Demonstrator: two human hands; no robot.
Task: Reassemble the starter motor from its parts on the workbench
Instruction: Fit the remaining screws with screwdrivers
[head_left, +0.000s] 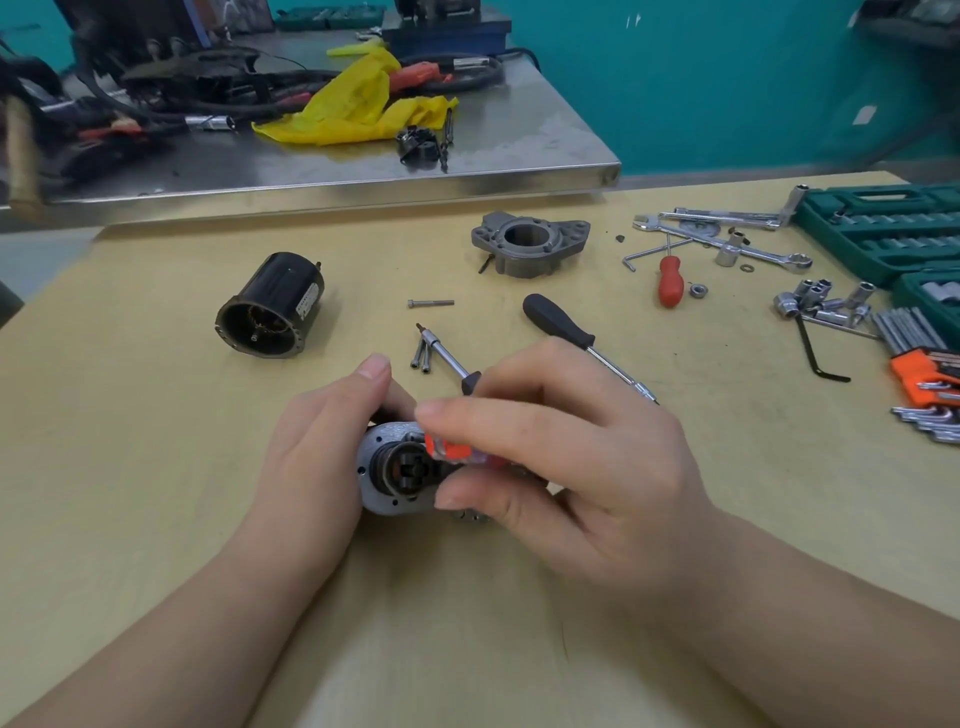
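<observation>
Both hands meet low over the pale wooden workbench (156, 519): the left hand (317, 457) curls round the side of a grey round metal end plate with a dark geared hub (387, 470), thumb up over its top, while the right hand (561, 457) pinches a screwdriver with a clear orange-banded handle and a slim steel shaft (448, 451), its tip pointing away from the plate. Judging from this, the step is fixing that plate, so the tool should be turned tip-down and kept square to each screw while the left hand steadies the part. Just beyond lie two short steel bolts (421, 356), a third bolt (431, 303) and a black-handled screwdriver (558, 321). Farther off rest the black cylindrical motor housing (270, 306), open end forward, and the grey cast nose bracket (530, 244).
</observation>
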